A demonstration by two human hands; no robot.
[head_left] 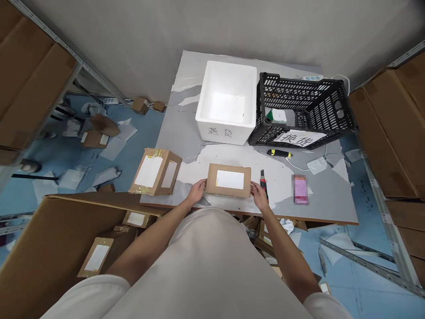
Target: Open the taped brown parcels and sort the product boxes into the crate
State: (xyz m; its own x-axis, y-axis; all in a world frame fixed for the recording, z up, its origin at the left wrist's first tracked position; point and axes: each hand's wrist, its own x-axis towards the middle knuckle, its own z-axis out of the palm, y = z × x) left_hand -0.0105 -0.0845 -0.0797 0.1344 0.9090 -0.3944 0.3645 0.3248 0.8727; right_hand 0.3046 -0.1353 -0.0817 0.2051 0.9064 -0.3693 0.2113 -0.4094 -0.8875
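Observation:
A flat brown cardboard box (212, 177) with a white label on top lies near the front edge of the table. At its left end, my left hand (197, 191) grips it with fingers closed against the side. My right hand (259, 195) holds the opposite end in the same way. Just beside my right hand rests a red and black utility knife (263, 180), its dark blade pointing away from me. A larger taped carton (158, 172) with white labels stands to the left of my left hand.
Behind the box stand a white foam bin (226, 132) and a black plastic crate (302, 138) with a small green and white box (278, 116) inside. A yellow and black tool (279, 153) and a blurred pink item (300, 189) lie rightward. An open carton (36, 239) with parcels flanks me left.

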